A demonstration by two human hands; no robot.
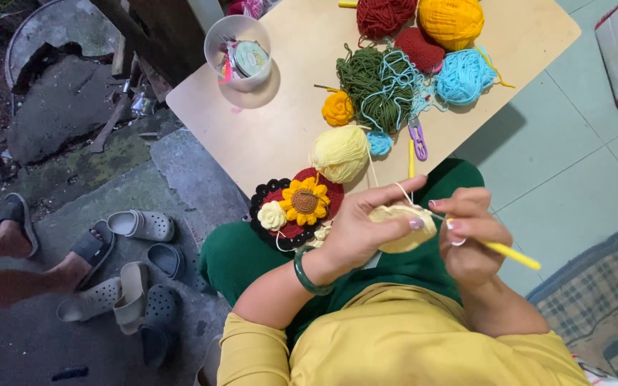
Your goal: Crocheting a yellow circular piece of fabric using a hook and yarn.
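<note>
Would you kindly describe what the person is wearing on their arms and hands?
Both arms have yellow sleeves pushed up above the elbows, leaving the forearms bare. The left hand has a dark green bangle at the wrist and pale pink polish on the nails. The right hand wears a thin light ring on one finger; its nails look painted too.

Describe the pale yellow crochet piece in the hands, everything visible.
The pale yellow crochet piece is a small rounded pad of soft-looking yarn, partly hidden by fingers. The left hand pinches it, thumb on top, over the lap in green cloth. The right hand works a yellow crochet hook at its right edge. A pale strand loops over the left index finger and runs up toward the pale yellow yarn ball on the table.
</note>
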